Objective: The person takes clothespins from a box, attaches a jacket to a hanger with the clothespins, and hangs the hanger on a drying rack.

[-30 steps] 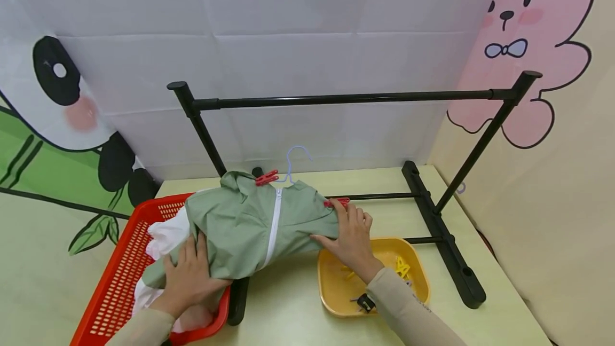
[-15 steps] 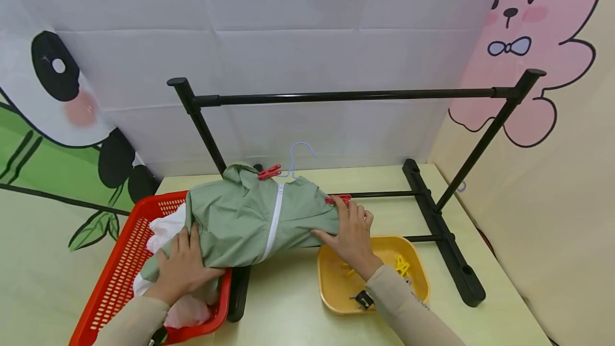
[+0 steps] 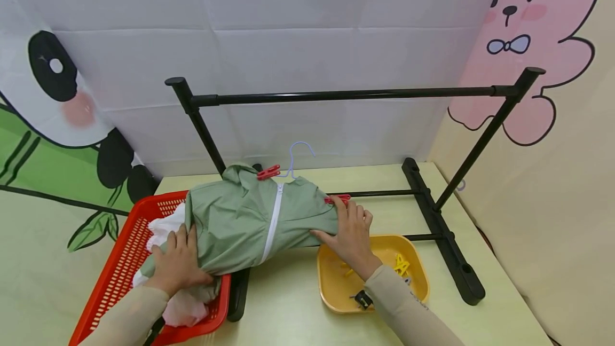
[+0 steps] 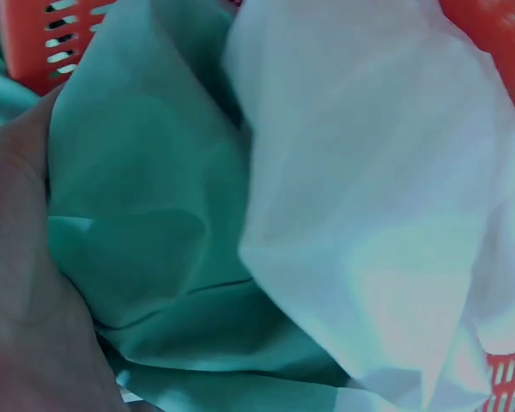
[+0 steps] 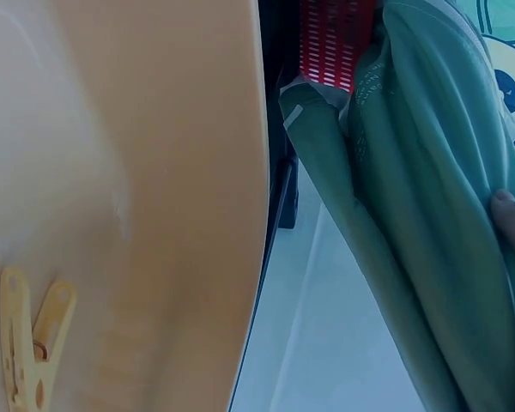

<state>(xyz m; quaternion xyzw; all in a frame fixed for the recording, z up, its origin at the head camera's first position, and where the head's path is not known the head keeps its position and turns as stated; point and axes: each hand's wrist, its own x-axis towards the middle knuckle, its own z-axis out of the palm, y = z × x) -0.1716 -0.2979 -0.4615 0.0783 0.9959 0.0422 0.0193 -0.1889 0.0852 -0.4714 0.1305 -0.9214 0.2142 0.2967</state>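
My right hand [image 3: 353, 235] pinches the green jacket [image 3: 240, 223], left hand [image 3: 179, 263] spread; tugging could loosen the red peg [image 3: 344, 196] beside my right.

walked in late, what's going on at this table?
A person has both hands on a green jacket fitted with a hanger. The right hand grips the end near a red clip; the left hand lies on the fabric over the red basket, which holds more cloth. Another red clip sits by the hook. The hook isn't on the black bar yet.
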